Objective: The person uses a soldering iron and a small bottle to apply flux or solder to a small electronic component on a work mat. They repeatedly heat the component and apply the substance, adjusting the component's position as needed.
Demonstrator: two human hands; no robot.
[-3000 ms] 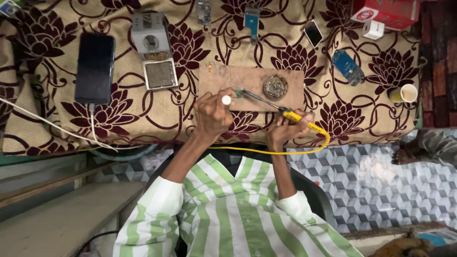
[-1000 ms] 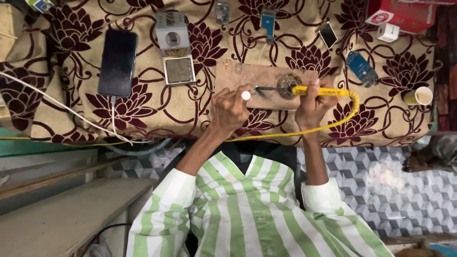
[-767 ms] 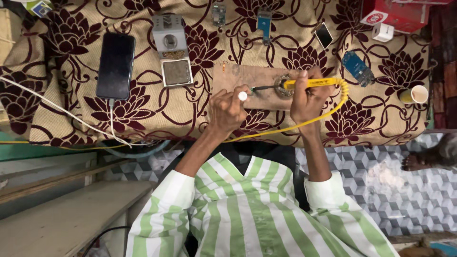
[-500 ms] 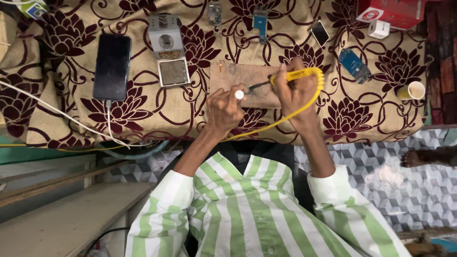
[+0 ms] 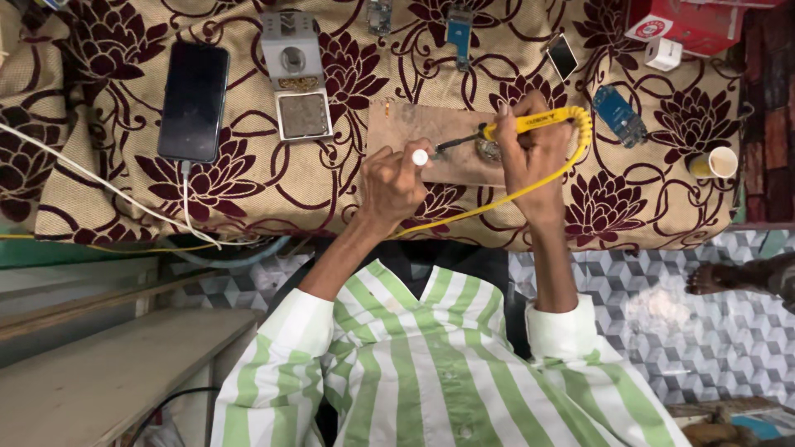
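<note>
My right hand [image 5: 530,161] grips a yellow soldering iron [image 5: 538,122]. Its dark tip points left over a bare wooden board [image 5: 406,124] on the flowered cloth. The iron's yellow cable [image 5: 489,203] loops round my wrist and runs down off the table edge. My left hand [image 5: 396,178] is closed on a small thing with a white round end [image 5: 420,156], just left of the iron's tip. A round metal tin [image 5: 489,151] lies on the board, partly hidden behind my right fingers.
A black phone [image 5: 193,101] on a white cable lies far left. A grey iron stand with a sponge [image 5: 294,74] is beside it. Small blue boards [image 5: 617,114], a red box [image 5: 687,21] and a paper cup [image 5: 720,161] lie right. Another person's foot [image 5: 720,277] shows on the tiled floor.
My right hand has swung the soldering iron off the tin, so its tip now lies close to the white-ended thing. The cable loop has tightened. My left hand has barely moved.
</note>
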